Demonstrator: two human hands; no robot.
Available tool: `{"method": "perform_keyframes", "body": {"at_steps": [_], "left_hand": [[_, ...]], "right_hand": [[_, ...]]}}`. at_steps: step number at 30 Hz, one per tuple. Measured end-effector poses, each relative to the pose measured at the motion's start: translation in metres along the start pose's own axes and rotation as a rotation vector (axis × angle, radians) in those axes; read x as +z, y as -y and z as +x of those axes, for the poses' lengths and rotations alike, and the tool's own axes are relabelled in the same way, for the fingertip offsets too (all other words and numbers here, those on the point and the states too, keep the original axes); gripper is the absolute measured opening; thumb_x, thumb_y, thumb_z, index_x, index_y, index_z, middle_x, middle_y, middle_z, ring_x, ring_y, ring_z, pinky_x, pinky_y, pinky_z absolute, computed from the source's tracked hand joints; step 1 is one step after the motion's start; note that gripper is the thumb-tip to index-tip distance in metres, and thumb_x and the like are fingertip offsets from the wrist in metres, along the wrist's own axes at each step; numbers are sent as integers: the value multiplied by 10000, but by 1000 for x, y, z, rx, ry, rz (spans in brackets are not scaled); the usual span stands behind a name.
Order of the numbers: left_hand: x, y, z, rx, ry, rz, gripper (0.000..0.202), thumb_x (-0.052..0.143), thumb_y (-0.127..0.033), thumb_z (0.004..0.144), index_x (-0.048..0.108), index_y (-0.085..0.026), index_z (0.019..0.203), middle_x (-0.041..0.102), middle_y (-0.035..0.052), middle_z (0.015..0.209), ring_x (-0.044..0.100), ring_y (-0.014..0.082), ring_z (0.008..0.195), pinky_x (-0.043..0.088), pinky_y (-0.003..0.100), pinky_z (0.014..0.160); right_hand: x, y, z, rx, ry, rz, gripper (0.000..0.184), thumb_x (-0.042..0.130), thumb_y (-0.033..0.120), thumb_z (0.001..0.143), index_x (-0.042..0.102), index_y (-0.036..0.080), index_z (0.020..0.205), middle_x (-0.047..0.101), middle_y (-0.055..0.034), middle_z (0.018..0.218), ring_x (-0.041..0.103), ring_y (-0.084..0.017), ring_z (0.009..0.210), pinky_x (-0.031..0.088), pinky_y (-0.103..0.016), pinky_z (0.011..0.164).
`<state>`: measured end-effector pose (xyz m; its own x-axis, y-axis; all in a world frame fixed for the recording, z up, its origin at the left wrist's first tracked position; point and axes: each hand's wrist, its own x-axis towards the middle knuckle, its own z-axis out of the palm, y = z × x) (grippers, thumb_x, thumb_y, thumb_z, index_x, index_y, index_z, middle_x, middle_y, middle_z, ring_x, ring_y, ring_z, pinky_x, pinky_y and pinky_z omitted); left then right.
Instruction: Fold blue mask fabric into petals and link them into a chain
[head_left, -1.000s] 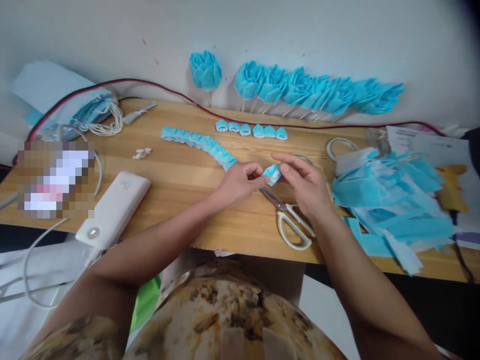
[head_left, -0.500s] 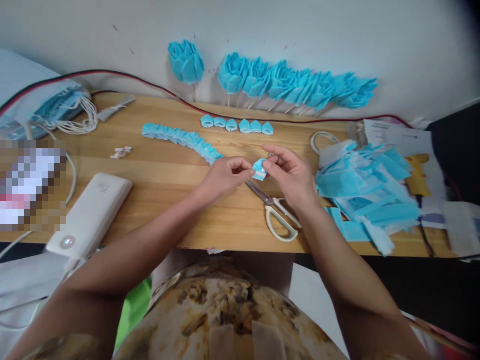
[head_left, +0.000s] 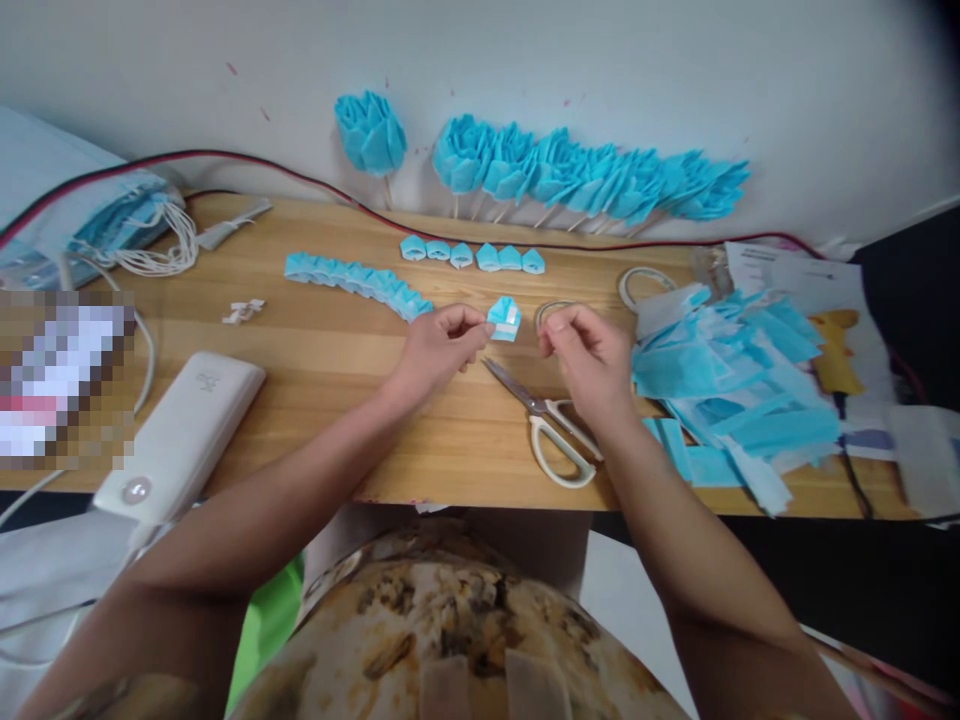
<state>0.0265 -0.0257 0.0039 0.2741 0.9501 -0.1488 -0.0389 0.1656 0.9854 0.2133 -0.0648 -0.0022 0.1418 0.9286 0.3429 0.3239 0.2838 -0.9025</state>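
My left hand (head_left: 444,345) pinches a small folded blue fabric petal (head_left: 504,318) by its lower left edge; a white strip runs across it. My right hand (head_left: 591,355) is closed, thumb against fingertips, a little to the right of the petal and apart from it. Whatever those fingertips hold, if anything, is too small to make out. Just behind them shows a pale tape ring (head_left: 551,312), partly hidden. Scissors (head_left: 536,405) with white handles lie below, between the hands. A curved row of folded blue petals (head_left: 352,277) reaches toward my left hand.
Several blue fabric flowers (head_left: 559,170) on sticks lean along the wall. Small folded petals (head_left: 499,258) lie in a row before a red-black cable (head_left: 330,185). Blue fabric strips (head_left: 735,380) are heaped at right, near a yellow glue gun (head_left: 838,350). A white power bank (head_left: 184,430) lies left.
My right hand has let go of the petal and moved slightly right. The petal, now held by my left hand alone, has shifted a little left and up, uncovering the tape ring.
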Motion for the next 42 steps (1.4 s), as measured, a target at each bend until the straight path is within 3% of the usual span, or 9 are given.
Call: {"method": "perform_keyframes", "body": {"at_steps": [3, 7, 24, 31, 37, 42], "left_hand": [[1, 0, 0, -5, 11, -6, 120, 696, -169, 842, 645, -162, 734, 568, -46, 602, 469, 55, 509, 402, 183, 496], [1, -1, -1, -8, 42, 3, 106, 695, -187, 830, 653, -164, 735, 564, -49, 596, 465, 54, 498, 402, 186, 499], [1, 0, -1, 41, 92, 90, 85, 666, -199, 786, 679, -168, 708, 591, -43, 627, 455, 61, 530, 382, 195, 511], [1, -3, -2, -7, 96, 57, 94, 688, -184, 785, 675, -166, 694, 590, -41, 598, 456, 54, 505, 396, 179, 493], [-4, -3, 2, -95, 92, -188, 138, 736, -211, 808, 636, -159, 728, 631, -17, 627, 541, 68, 514, 431, 184, 484], [-3, -2, 1, -123, 127, -193, 140, 718, -180, 832, 637, -147, 723, 623, -18, 614, 546, 63, 497, 437, 177, 473]], "right_hand": [[2, 4, -3, -102, 125, -192, 243, 613, 351, 991, 672, 235, 786, 702, 0, 752, 604, -150, 690, 460, -303, 655], [6, 1, -4, -209, 163, -353, 162, 578, 240, 966, 690, 233, 850, 756, -19, 838, 648, -170, 750, 479, -328, 725], [6, -1, -3, -214, 181, -396, 135, 605, 219, 914, 611, 236, 781, 679, -5, 744, 596, -166, 700, 444, -318, 691], [5, 5, -4, -130, 192, -348, 155, 627, 267, 908, 629, 242, 754, 675, 0, 726, 586, -164, 686, 448, -328, 683], [1, 5, 0, 88, 35, -71, 369, 637, 488, 967, 653, 242, 693, 645, 0, 665, 601, -156, 638, 488, -314, 613], [0, 3, 5, 237, 144, 195, 252, 768, 493, 838, 739, 248, 786, 702, -3, 744, 628, -156, 682, 534, -299, 611]]}}
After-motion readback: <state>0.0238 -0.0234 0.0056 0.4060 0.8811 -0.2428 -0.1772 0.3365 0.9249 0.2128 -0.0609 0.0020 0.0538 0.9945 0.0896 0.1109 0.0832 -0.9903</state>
